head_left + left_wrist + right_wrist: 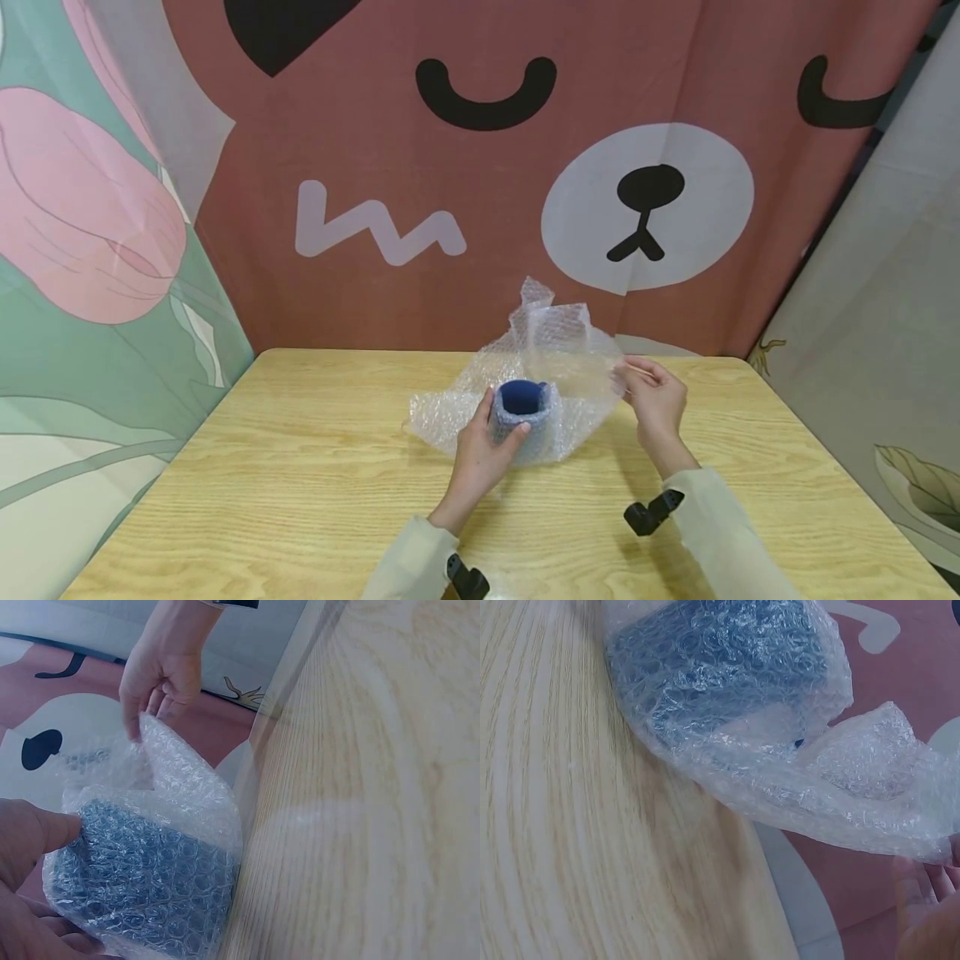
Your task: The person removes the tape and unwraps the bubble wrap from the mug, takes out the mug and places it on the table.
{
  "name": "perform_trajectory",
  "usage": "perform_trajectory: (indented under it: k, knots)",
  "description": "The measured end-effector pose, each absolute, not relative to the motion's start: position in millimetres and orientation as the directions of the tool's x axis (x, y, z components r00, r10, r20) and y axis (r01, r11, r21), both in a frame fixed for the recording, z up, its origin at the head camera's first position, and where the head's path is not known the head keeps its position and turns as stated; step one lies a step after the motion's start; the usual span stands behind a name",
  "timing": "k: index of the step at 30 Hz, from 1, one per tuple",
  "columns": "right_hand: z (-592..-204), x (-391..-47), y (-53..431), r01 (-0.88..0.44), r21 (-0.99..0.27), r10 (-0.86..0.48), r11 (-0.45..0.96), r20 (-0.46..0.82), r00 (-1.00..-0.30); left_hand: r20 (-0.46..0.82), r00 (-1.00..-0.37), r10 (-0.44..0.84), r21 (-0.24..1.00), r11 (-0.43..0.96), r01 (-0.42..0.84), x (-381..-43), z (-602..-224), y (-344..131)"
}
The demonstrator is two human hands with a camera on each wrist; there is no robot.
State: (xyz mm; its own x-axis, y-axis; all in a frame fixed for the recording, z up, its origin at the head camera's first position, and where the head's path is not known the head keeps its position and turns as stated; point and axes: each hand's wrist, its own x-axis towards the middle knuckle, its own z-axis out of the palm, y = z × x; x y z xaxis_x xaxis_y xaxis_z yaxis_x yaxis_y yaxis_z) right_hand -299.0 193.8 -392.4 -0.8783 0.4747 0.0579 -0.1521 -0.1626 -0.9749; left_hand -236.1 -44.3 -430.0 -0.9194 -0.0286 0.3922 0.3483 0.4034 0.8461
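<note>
Right now my pale sleeves [727,529] are wearing small black cameras [648,512], and just beyond, my left hand [480,454] is gripping the blue cup [522,398] through its bubble wrap [566,358], thumb across the near side. Well apart from it, my right hand [660,404] is pinching the sheet's edge! The cup is showing its open mouth over the wooden table [300,467], the wrap is spreading out behind, and farther back a bear-print cloth [375,308] is hanging.

Room over table [315,467] at left; bubble wrap [573,367] bars gap between hands [483,454] [662,404].
</note>
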Motion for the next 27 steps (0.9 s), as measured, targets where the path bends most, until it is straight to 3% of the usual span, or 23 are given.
perform_trajectory:
  k: [27]
  knots:
    - [-412.9, -296.7, 207.1, -0.079, -0.986, 0.606, -0.148, -0.028, -0.795, 0.382, -0.924, -0.029, 0.854, 0.393, 0.34, -234.2, -428.0, -44.2]
